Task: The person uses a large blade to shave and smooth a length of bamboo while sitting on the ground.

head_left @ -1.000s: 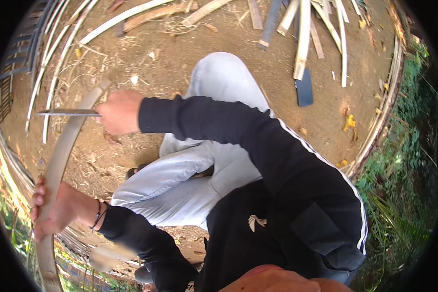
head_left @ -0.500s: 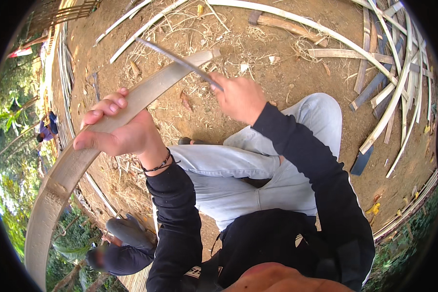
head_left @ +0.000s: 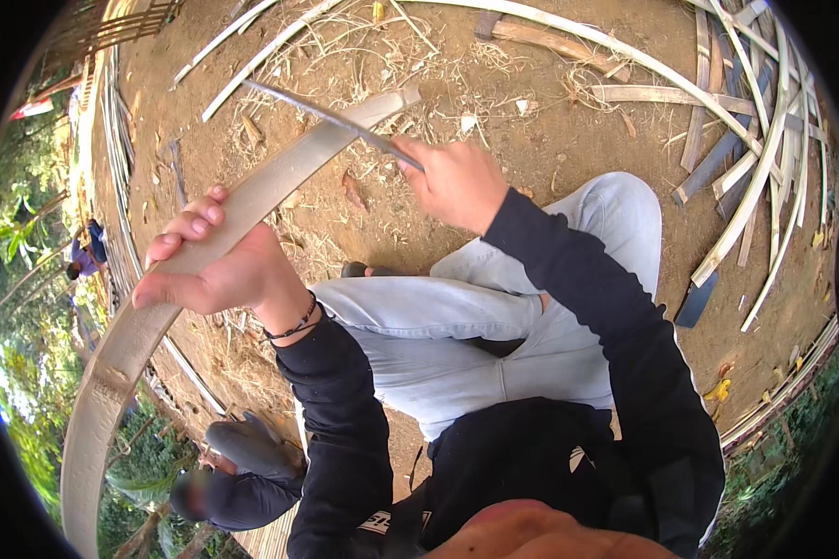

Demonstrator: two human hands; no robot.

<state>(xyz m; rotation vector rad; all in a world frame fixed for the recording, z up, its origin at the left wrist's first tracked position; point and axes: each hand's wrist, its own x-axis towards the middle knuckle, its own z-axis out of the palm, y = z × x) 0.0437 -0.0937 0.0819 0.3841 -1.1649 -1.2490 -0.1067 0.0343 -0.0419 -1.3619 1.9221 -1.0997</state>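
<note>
A long, broad split-bamboo slat [head_left: 294, 177] runs from the lower left up to the top middle, with a node across its lower part. My left hand [head_left: 228, 270] is closed round its middle, thumb on the near edge and fingertips curled over the far edge. In my right hand [head_left: 452, 182] is a long, thin-bladed knife [head_left: 312, 109], its handle mostly hidden by my fingers. The blade lies crosswise over the slat close to its upper end and points to the upper left. Whether its edge touches the bamboo I cannot tell.
Pale bamboo strips [head_left: 732, 247] lie in a crossed heap on the right, with a dark flat piece [head_left: 695, 300] beside them. A wooden-handled tool [head_left: 550, 45] lies at the top. Shavings [head_left: 317, 56] litter the dirt. Another person [head_left: 252, 494] sits at the lower left.
My left hand has shifted slightly left and down. The knife has slid a little leftward along with my right hand, still across the slat near its upper end.
</note>
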